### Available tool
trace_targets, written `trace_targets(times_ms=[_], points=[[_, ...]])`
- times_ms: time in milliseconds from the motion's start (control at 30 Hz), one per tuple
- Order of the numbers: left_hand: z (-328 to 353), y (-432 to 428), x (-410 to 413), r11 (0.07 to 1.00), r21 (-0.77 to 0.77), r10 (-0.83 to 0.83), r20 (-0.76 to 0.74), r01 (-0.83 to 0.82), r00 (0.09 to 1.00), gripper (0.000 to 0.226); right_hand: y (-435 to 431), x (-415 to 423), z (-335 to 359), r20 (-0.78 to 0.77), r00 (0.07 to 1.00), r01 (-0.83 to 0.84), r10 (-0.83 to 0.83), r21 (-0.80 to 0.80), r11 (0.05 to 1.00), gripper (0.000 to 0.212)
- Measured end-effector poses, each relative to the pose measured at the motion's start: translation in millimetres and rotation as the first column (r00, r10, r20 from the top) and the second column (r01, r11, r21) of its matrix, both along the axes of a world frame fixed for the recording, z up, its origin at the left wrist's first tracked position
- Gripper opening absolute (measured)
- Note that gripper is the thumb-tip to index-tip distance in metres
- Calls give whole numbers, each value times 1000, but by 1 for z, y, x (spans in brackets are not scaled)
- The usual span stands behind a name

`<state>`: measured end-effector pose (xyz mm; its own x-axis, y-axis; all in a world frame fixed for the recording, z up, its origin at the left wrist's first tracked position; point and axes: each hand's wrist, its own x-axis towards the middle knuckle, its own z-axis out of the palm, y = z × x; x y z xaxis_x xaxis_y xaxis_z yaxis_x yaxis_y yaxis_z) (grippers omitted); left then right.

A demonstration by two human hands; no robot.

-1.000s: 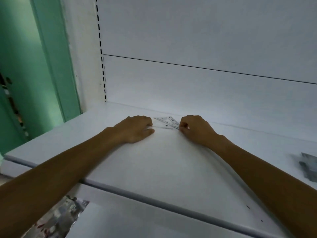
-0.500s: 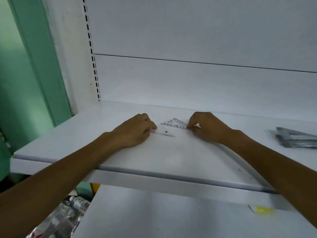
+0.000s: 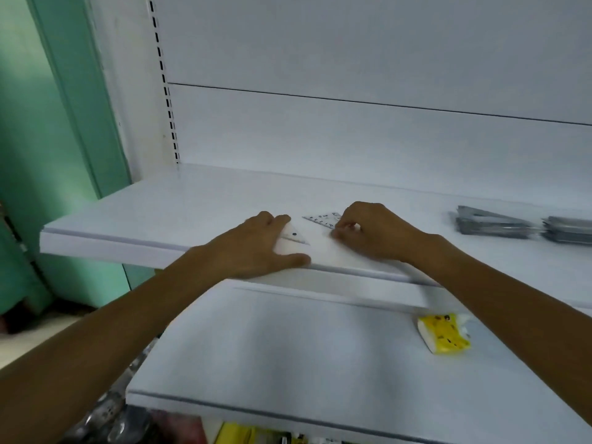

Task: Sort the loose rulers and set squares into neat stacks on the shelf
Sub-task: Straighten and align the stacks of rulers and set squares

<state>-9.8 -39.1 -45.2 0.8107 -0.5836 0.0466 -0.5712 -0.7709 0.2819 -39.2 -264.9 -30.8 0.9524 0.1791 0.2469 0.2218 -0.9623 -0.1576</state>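
A clear set square (image 3: 321,218) with printed markings lies flat on the white upper shelf (image 3: 198,203). My right hand (image 3: 371,233) pinches its right corner with curled fingertips. Just left of it lies a second clear piece with a black dot, a small ruler or set square (image 3: 295,236). The fingers of my left hand (image 3: 262,248) rest on its left end, and the thumb lies along the shelf's front edge. At the right of the same shelf sit two grey stacks, one of set squares (image 3: 490,223) and a second grey stack (image 3: 568,229).
A yellow packet (image 3: 444,336) lies on the lower shelf (image 3: 288,347) below my right forearm. A slotted upright (image 3: 165,88) and a green wall (image 3: 48,139) stand at the left. Packaged goods show under the lower shelf.
Both hands and the two clear pieces have come nearer the shelf's front edge. The view has pulled back and dropped, so the lower shelf and the yellow packet now show.
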Motion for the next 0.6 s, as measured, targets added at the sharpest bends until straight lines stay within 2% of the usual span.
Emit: trace_targets(times_ms=[33,100,167,267,333,433,600], points=[[-1,-2,-8,999,42,11,-14,-10,1000,93,-2,-10,-1,-7,1000,21,-21,28,999,34],[-4,-3,-21,997,80,18,20,-19,1000,91,-5,-29,-5,-20,999,44,-43,43,998,39],[-10,-5,-36,996,83,9,137,-20,991,79,-10,-48,-10,-8,1000,30,-30,13,999,43],[-19,-13,-54,988,154,-52,395,-11,917,58,-17,-75,-11,35,999,-26,25,32,999,46],[-18,-15,-62,987,158,-31,422,-39,906,47,-21,-90,-10,43,997,-70,67,55,996,42],[-12,-14,-72,976,193,-13,523,-104,852,49,-29,-106,-13,90,990,-107,106,8,994,30],[-10,-32,-89,987,130,-5,594,-90,804,55,-52,-136,-19,183,980,-82,83,-15,997,34]])
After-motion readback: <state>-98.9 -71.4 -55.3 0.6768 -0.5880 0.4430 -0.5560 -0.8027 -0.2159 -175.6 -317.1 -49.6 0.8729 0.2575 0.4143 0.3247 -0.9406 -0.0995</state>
